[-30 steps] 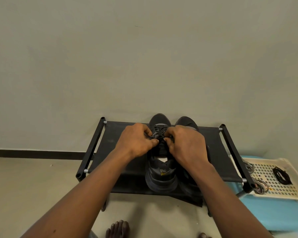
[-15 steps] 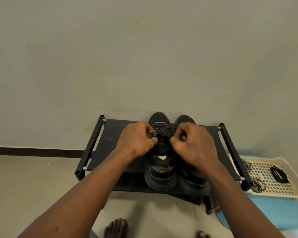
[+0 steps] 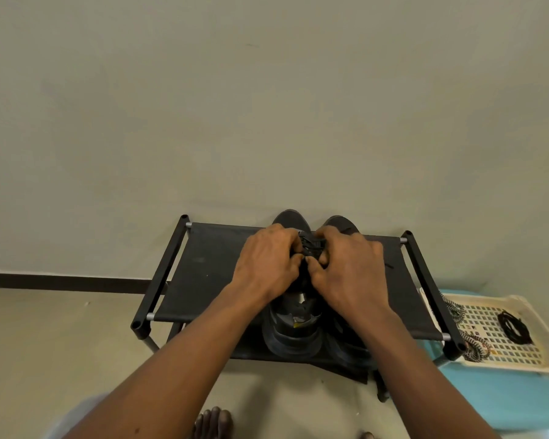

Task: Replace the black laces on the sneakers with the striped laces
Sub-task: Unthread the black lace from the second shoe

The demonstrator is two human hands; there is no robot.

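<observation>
Two black sneakers stand side by side on a black shoe rack (image 3: pixel 203 280), toes toward the wall. The left sneaker (image 3: pixel 293 331) still carries its black lace (image 3: pixel 309 245). My left hand (image 3: pixel 267 264) and my right hand (image 3: pixel 346 267) sit over its lacing, fingers curled and pinching the black lace near the toe end. The right sneaker (image 3: pixel 343 221) is mostly hidden under my right hand and forearm. Striped laces (image 3: pixel 471 343) lie in a cream tray to the right.
The cream perforated tray (image 3: pixel 539 312) sits on a blue stool (image 3: pixel 501 397) at the right and also holds a bundled black lace (image 3: pixel 514 326). A plain wall stands right behind the rack. My bare toes (image 3: pixel 213 423) show at the bottom edge.
Both hands have shifted slightly up the shoe toward the toe and closed in again over the lacing; the right hand, which had pulled outward half a second ago, is back at the centre.
</observation>
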